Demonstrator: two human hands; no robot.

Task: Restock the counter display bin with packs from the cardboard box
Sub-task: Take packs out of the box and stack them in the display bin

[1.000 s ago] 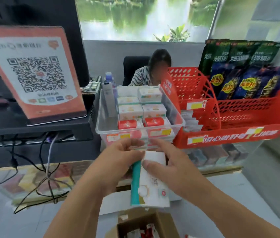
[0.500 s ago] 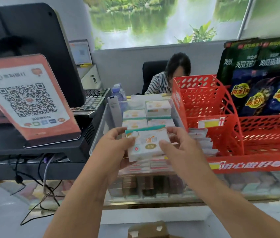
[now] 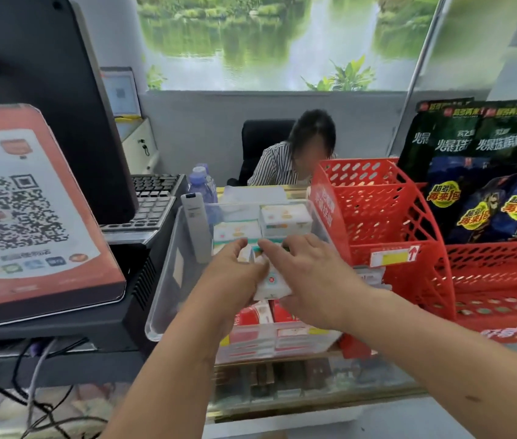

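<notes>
A clear plastic display bin stands on the counter, holding rows of white packs at the back and red packs at the front. Over its middle I hold a white pack with a teal edge. My left hand grips the pack's left side. My right hand grips its right side, fingers curled over the top. The pack is down inside the bin, among the other white packs. The cardboard box is out of view.
A red mesh basket with dark snack bags stands right of the bin. A QR payment sign, a monitor and a keyboard are on the left. A seated person is behind the counter. Cables hang at lower left.
Both hands lifted the pack from above the cardboard box up to the bin and lowered it in among the packs. The view has moved closer; the box has dropped out of sight.
</notes>
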